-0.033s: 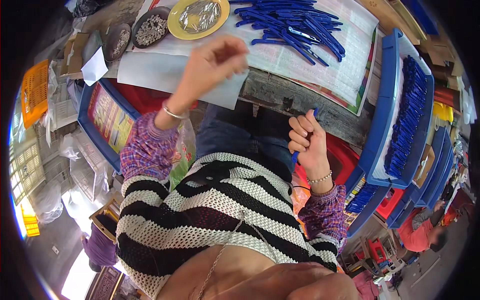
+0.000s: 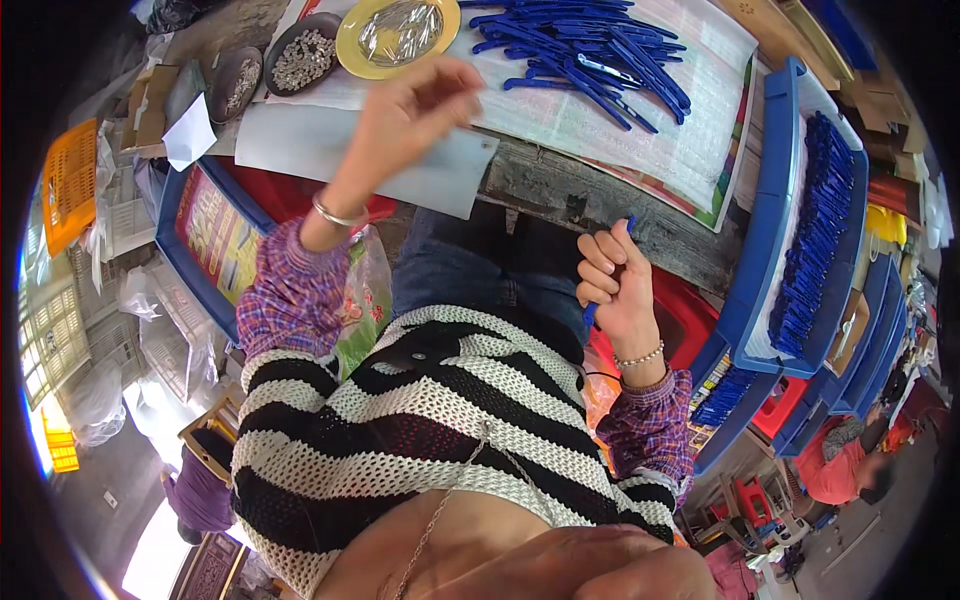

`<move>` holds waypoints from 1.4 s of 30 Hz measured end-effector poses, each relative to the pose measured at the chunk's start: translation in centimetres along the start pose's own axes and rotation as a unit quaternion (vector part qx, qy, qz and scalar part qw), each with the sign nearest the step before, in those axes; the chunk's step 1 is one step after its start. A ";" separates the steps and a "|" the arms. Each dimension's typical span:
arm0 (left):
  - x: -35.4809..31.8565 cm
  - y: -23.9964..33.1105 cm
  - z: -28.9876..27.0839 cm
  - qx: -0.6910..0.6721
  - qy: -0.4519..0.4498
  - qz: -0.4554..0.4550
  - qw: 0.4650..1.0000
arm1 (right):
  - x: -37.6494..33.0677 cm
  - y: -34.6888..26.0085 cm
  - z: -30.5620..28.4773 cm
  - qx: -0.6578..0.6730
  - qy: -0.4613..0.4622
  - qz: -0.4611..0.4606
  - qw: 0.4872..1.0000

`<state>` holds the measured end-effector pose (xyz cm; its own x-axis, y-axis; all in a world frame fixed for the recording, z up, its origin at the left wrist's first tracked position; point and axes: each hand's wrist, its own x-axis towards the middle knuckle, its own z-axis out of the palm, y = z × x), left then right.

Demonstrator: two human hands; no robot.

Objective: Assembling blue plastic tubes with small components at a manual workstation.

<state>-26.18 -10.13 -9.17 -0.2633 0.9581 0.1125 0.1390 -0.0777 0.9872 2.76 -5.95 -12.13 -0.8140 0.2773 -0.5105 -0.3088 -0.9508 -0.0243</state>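
My left hand [image 2: 415,115] is raised over the near edge of the table, just below a yellow dish [image 2: 347,45] of thin shiny metal pieces. Its fingers are bent in toward the thumb and slightly blurred; whatever may be between them is too small to make out. In front of my lap, my right hand [image 2: 617,275] is closed around a slim blue plastic handle [image 2: 590,313], whose ends peek out above the thumb and below the palm. Beyond it on the table lies a heap of similar blue handles [image 2: 600,55].
Two dark bowls, one of small metal parts [image 2: 303,60] and a smaller one [image 2: 236,85], stand left of the yellow dish. A blue crate [image 2: 775,200] filled with blue handles is on my right. A grey sheet [image 2: 300,150] overhangs the table edge. People sit behind at both sides.
My left hand has shifted slightly to the left and away from me, toward the yellow dish. The right hand stays in place with the blue plastic handle.
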 end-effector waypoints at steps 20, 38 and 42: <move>5.5 -3.3 -6.0 0.396 0.105 0.102 0.906 | 0.4 0.6 0.8 -0.070 0.045 -0.014 0.996; 2.9 -2.3 -4.2 0.011 0.006 0.011 1.000 | -0.4 1.4 1.6 -0.335 0.102 -0.053 0.935; 1.2 -1.5 -2.0 -0.042 -0.046 -0.024 0.998 | -0.4 2.0 2.3 -0.412 0.092 -0.082 0.903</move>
<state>-28.60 -9.39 -10.30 -0.1787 0.9821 0.0588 0.0478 -0.0510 0.9976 1.29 -7.67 -9.98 -0.6721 0.4681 -0.5738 0.1139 -0.7003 -0.7047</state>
